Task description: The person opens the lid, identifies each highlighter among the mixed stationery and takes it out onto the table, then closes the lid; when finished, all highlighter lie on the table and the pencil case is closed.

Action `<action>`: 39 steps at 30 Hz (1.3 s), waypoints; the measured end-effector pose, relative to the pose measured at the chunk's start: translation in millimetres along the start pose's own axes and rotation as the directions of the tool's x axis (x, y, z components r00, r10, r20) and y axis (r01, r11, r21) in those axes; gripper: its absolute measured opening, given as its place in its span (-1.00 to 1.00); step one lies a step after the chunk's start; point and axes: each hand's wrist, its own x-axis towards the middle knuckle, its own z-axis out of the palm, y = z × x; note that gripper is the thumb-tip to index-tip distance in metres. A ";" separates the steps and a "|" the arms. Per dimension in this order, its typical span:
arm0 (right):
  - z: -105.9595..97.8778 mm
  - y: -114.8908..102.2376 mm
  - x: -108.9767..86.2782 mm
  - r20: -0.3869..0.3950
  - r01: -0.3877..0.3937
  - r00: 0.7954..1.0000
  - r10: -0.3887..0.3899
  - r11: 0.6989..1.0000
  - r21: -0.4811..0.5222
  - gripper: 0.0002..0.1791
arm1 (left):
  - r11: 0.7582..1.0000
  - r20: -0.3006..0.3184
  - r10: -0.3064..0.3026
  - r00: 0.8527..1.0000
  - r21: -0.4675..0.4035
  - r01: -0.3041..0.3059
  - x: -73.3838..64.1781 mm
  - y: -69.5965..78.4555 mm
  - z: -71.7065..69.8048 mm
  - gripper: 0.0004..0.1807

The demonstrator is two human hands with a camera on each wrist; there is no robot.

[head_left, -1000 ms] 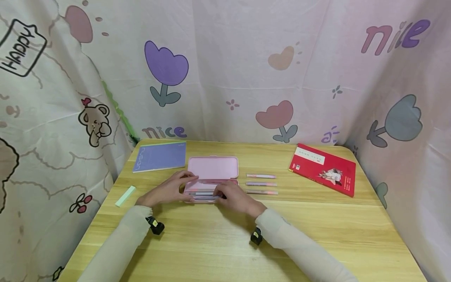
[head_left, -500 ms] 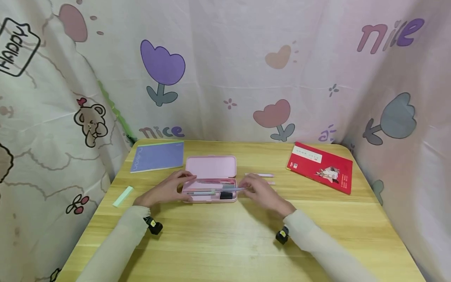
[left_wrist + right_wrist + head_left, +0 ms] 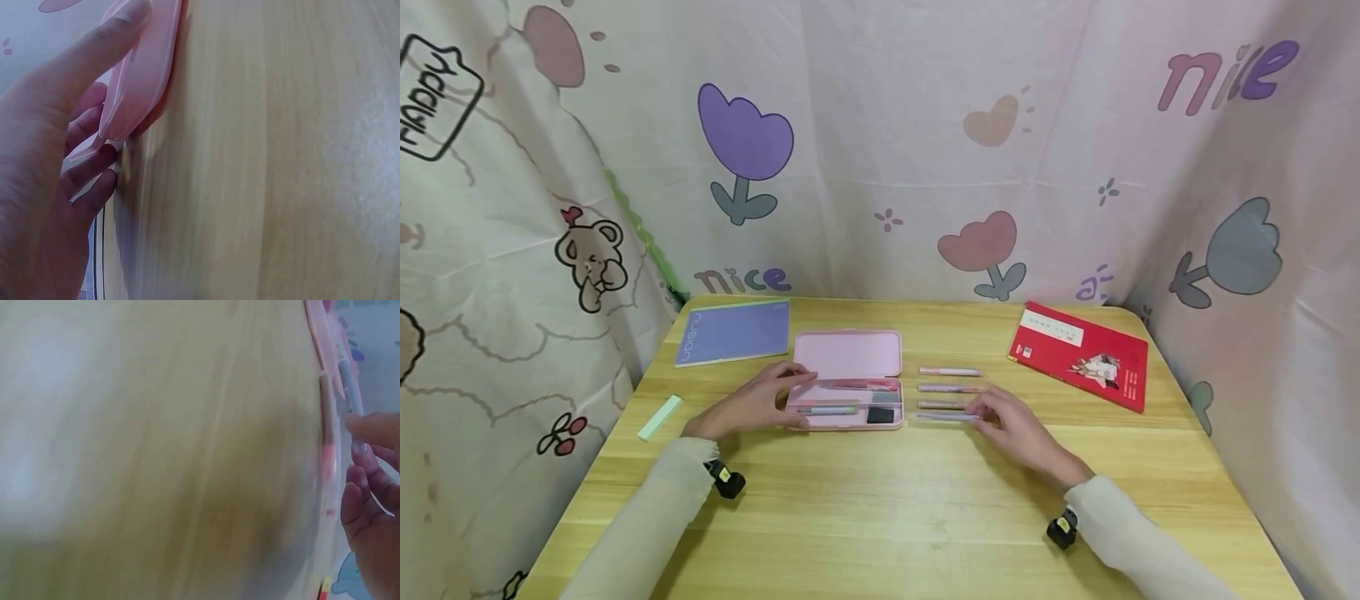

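Note:
A pink pencil case (image 3: 865, 427) lies with its lid folded back at the middle of the table. My left hand (image 3: 760, 404) grips its left end, thumb at the near edge and fingers at the far side; the left wrist view shows the thumb on the pink case wall (image 3: 150, 75). Inside are a few slim pens (image 3: 831, 410), a black block (image 3: 880, 415) and a grey block (image 3: 884, 397). Right of the case, my right hand (image 3: 1018, 425) pinches a slim greyish pen (image 3: 943, 417) by its right end, between thumb and index finger. Three more pens (image 3: 949, 372) lie in a row just beyond it.
A purple-blue notebook (image 3: 733, 333) is at the back left and a red book (image 3: 1082, 357) at the back right. A pale green strip (image 3: 659, 417) lies left of my left hand. Printed fabric hangs around the wooden table (image 3: 880, 517).
My right hand has taken the greyish pen out of the case and carried it right, to the near side of the pen row. My left hand stays on the case.

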 end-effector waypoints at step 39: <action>0.4 13.1 -5.6 -0.014 -0.048 0.999 0.047 0.999 -0.009 -0.80 | 1.000 0.000 -0.013 1.000 -0.002 0.013 -0.2 0.1 -0.6 0.04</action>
